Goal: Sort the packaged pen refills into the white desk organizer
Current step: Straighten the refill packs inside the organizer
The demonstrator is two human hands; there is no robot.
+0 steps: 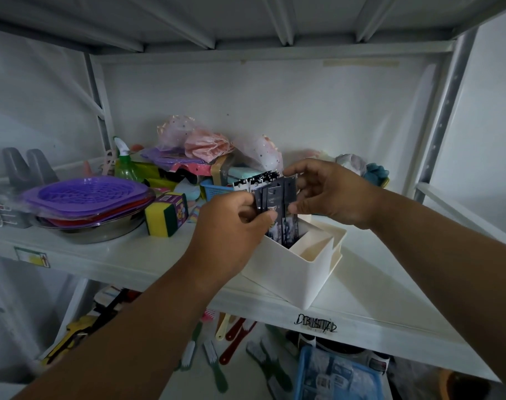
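Both hands hold the dark, glossy, flat plastic packs of pen refills (276, 207) upright, long axis vertical, their lower ends already inside the far-left compartment of the white rectangular plastic desk organizer (301, 272) on the white metal shelf (390, 301). The left hand (231, 226) pinches the packs' left edge between thumb and curled fingers; the right hand (329, 192) grips their top and right edge. The compartment lies directly below, so the likely move is straight down.
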